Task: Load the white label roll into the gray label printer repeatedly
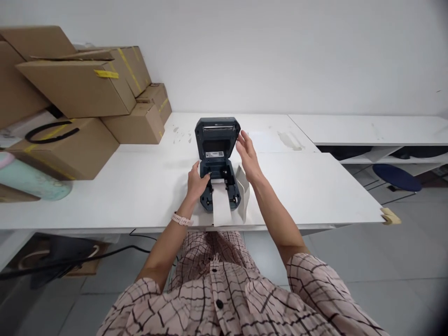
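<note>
Open printer between two separated hands.
In the head view, the printer [217,170] sits at the front of the counter [140,196], its lid [217,145] raised. The left hand [196,182] has its thumb over the left wall, its grip impossible to confirm; the open right hand [250,157] is by the lid, contact unclear. The lid might drop onto the left thumb if knocked; the paper strip [221,203], reaching the counter's front edge, might skew if brushed. Counted: one printer, one strip, one bottle [35,182], one stool [397,177], at least six boxes [80,86].
</note>
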Available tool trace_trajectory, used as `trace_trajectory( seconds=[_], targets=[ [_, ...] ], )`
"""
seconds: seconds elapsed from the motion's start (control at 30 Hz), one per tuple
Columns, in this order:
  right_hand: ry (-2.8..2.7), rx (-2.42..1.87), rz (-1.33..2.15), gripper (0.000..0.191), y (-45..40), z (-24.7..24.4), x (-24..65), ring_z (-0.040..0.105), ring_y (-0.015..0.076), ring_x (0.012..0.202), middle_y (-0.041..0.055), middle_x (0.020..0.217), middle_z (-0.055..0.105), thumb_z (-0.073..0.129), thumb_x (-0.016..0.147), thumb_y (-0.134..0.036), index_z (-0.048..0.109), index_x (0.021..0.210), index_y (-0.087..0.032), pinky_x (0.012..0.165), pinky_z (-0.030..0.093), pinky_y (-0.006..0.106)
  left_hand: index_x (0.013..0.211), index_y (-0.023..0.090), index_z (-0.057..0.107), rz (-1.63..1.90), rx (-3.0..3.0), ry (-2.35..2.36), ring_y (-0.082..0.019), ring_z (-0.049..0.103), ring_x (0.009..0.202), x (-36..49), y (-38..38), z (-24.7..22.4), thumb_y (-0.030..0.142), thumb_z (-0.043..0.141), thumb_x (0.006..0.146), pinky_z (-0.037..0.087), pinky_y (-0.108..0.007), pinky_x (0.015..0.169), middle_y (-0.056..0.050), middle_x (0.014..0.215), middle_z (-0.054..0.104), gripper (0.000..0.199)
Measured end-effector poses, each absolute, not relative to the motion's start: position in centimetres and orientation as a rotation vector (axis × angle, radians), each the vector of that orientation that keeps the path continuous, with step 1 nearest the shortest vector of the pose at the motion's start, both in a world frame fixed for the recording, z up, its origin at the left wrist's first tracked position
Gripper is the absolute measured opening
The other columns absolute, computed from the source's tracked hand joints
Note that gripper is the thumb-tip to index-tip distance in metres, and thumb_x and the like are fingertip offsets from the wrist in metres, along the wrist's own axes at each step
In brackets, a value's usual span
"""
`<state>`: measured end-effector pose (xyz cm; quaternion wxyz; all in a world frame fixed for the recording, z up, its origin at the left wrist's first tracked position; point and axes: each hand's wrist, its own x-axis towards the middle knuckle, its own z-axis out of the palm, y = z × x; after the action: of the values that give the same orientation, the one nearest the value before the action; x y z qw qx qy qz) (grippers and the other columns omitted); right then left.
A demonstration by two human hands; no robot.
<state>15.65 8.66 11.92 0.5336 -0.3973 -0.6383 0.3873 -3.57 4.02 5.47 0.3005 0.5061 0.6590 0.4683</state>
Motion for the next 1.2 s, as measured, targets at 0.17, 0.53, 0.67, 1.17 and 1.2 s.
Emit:
trace_trajectory(
  seconds=[0.17,0.53,0.67,1.17,1.2],
  targets=[
    [-1.820,-1.177,0.558,0.040,9.0,9.9,13.5,0.059,0.0247,0.125,0.0137,0.135,0.063,0.041,0.099,-0.034,0.057,0.132,-0.016,0.109,0.043,0.040,0.147,0.019,0.047,1.146,1.396,1.751,-0.033,0.053,0.134,-3.4,4.4,3.7,0.016,0.069,0.072,0.040,-0.047,0.114,-0.013,0.144,0.058,0.078],
    [-2.944,-0.954,0.640,0.034,8.6,9.1,12.0,0.066,0.0266,0.111,0.0127,0.116,0.074,0.040,0.103,-0.030,0.068,0.117,-0.017,0.106,0.039,0.047,0.148,0.022,0.044,1.307,1.342,1.587,-0.024,0.057,0.132,-4.1,5.0,1.9,-0.001,0.052,0.064,0.042,-0.042,0.115,-0.008,0.142,0.062,0.088],
    [-2.508,-0.519,1.254,0.041,7.6,9.9,19.5,0.059,0.0235,0.122,0.0107,0.138,0.060,0.052,0.100,-0.044,0.056,0.136,-0.025,0.103,0.046,0.041,0.149,0.021,0.044,1.313,1.311,1.581,-0.025,0.055,0.134,-3.9,4.7,1.8,0.000,0.052,0.066,0.041,-0.043,0.116,-0.009,0.145,0.058,0.085],
    [-1.394,-0.948,1.390,0.057,9.5,-1.8,33.1,0.064,0.0304,0.119,0.0014,0.093,0.065,0.089,0.059,-0.050,0.066,0.110,-0.034,0.108,0.045,0.053,0.143,0.022,0.052,1.382,1.225,1.583,-0.025,0.051,0.138,-4.2,5.1,0.7,0.000,0.054,0.063,0.036,-0.042,0.120,-0.008,0.148,0.055,0.082],
    [-1.408,-0.959,1.422,0.056,9.9,-1.9,32.8,0.064,0.0293,0.120,0.0017,0.095,0.066,0.089,0.061,-0.048,0.067,0.110,-0.032,0.106,0.047,0.050,0.143,0.021,0.052,1.382,1.225,1.580,-0.025,0.051,0.138,-4.1,5.1,0.9,0.000,0.054,0.063,0.037,-0.042,0.120,-0.009,0.148,0.056,0.082]
  ],
)
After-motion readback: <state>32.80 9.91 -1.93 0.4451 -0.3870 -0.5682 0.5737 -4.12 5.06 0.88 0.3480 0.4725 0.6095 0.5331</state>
